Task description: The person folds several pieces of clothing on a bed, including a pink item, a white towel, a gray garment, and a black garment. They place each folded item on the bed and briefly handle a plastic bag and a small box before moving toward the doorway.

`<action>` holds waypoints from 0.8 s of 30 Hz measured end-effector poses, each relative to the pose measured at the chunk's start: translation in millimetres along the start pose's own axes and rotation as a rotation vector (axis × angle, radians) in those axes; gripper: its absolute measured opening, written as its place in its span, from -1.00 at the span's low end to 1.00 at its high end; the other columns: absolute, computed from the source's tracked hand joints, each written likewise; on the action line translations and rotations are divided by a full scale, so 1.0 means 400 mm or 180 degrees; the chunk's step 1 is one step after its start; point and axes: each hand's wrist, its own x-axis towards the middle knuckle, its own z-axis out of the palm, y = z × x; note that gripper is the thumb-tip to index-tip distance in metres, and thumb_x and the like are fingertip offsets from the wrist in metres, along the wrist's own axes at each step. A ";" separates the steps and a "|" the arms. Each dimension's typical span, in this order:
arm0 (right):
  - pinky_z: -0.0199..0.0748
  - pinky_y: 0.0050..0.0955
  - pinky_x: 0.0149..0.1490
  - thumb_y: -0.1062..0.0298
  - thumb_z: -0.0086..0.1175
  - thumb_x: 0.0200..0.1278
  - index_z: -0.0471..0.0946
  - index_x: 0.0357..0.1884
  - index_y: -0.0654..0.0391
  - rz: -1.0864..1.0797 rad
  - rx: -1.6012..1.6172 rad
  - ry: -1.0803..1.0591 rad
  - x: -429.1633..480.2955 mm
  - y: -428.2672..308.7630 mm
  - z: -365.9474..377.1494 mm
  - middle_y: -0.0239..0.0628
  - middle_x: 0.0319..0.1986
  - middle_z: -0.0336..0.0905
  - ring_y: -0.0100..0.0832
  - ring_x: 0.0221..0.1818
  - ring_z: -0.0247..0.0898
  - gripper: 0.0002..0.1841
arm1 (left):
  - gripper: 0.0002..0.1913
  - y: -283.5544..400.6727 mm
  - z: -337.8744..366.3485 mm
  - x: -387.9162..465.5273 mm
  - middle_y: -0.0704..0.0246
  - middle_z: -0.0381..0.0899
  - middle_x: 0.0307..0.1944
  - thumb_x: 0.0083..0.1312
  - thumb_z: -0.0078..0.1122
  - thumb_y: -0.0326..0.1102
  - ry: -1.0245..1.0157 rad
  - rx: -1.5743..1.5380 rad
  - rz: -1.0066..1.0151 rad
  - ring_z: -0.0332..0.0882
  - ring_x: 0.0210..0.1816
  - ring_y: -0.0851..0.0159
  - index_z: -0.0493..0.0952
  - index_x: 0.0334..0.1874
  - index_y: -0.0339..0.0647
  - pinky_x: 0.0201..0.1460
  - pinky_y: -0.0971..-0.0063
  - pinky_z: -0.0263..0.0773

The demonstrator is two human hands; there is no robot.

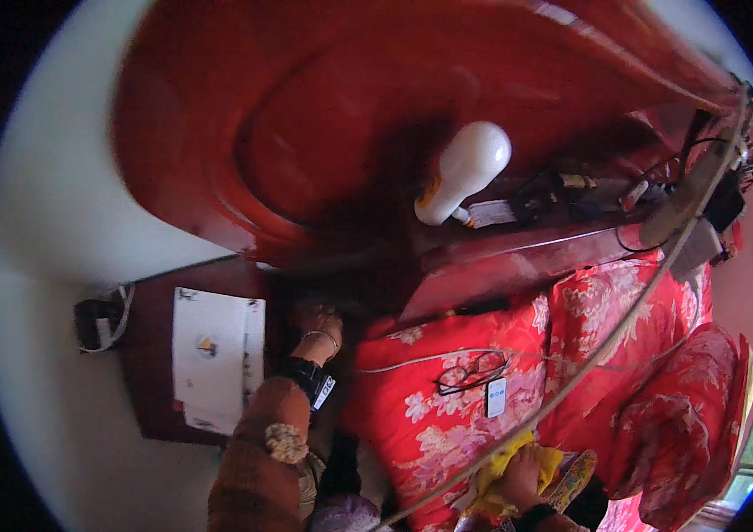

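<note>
At the lower right, my right hand [524, 475] grips a yellow cloth [552, 459] above the red floral bedding [469, 419]. My left hand [320, 319], with a bracelet and a black wrist device [310, 379], reaches into the dark gap between the nightstand and the bed; its fingers are in shadow, and whether it holds anything is not visible. Left of it, a white flat box or board [210, 359] lies on the dark red nightstand [150, 392]. Black-framed glasses [469, 376] and a small white remote-like device [496, 398] rest on the bedding.
A glossy red headboard [350, 100] rises ahead, with a white bulb-shaped object [473, 163] on its ledge among small items. A pale cord or pole [605, 346] crosses the view diagonally. A black adapter with a white cable [98, 326] is at the left wall. Folded red bedding [675, 425] lies right.
</note>
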 end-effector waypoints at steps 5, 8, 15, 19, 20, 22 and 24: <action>0.01 -0.07 0.32 -0.03 0.30 -0.25 0.29 0.17 0.37 -0.0102 -0.0359 0.0232 -0.008 -0.006 -0.019 0.08 0.19 0.17 0.01 0.25 0.08 -0.08 | -0.53 -0.096 -0.398 -0.203 0.22 0.60 -0.11 -0.11 0.36 -0.39 -0.0188 -0.2891 -0.0209 0.57 -0.06 0.18 0.57 -0.05 -0.19 0.03 0.43 0.45; -0.07 -0.07 0.36 -0.07 0.28 -0.21 0.27 0.23 0.33 -0.0053 -0.0223 0.0101 -0.003 0.002 -0.023 0.04 0.27 0.11 0.01 0.32 0.00 -0.06 | -0.67 -0.144 -0.586 -0.339 0.39 0.63 -0.43 -0.09 0.36 -0.42 -0.0085 -0.4094 -0.0849 0.56 -0.38 0.44 0.63 -0.19 -0.22 -0.22 0.58 0.48; 0.37 -0.11 0.09 0.01 0.43 -0.40 0.28 0.16 0.27 -0.0270 0.0932 0.0130 -0.026 0.062 -0.039 0.00 0.09 0.32 0.00 0.07 0.33 -0.02 | -0.83 -0.230 -0.663 -0.692 0.38 0.56 -0.46 0.02 0.25 -0.47 -0.0830 -0.3270 -0.0721 0.51 -0.46 0.43 0.54 -0.31 -0.23 -0.41 0.51 0.45; 0.29 -0.12 0.17 0.01 0.42 -0.35 0.32 0.12 0.22 -0.0395 0.1012 0.0431 -0.036 0.061 -0.051 0.02 0.05 0.38 -0.01 0.12 0.31 -0.10 | -0.72 -0.214 -0.478 -0.925 0.28 0.63 -0.34 -0.08 0.16 -0.41 -0.1328 -0.1708 0.0011 0.59 -0.27 0.13 0.58 -0.25 -0.05 -0.18 0.26 0.46; 0.28 -0.13 0.18 0.02 0.43 -0.36 0.33 0.12 0.23 -0.0427 0.1020 0.0405 -0.037 0.058 -0.053 0.04 0.06 0.37 -0.01 0.13 0.29 -0.10 | -0.71 -0.229 -0.428 -0.970 0.29 0.64 -0.31 -0.08 0.14 -0.40 -0.1819 -0.1599 0.0107 0.58 -0.23 0.08 0.58 -0.23 0.00 -0.13 0.21 0.44; 0.27 -0.15 0.20 0.04 0.45 -0.40 0.32 0.12 0.27 -0.0400 0.0839 0.0371 -0.038 0.055 -0.058 0.06 0.08 0.34 -0.01 0.15 0.26 -0.07 | -0.65 -0.249 -0.332 -1.034 0.25 0.63 -0.24 -0.08 0.20 -0.28 -0.2617 -0.1109 0.0193 0.57 -0.17 0.05 0.58 -0.15 0.00 -0.09 0.21 0.44; 0.28 -0.13 0.18 0.04 0.43 -0.39 0.34 0.07 0.28 -0.0532 0.0982 0.0334 -0.037 0.055 -0.064 0.04 0.07 0.35 0.02 0.12 0.27 -0.12 | -0.62 -0.275 -0.265 -1.063 0.21 0.63 -0.21 -0.11 0.26 -0.27 -0.3008 -0.0895 0.0236 0.58 -0.13 0.04 0.61 -0.15 0.02 -0.06 0.21 0.46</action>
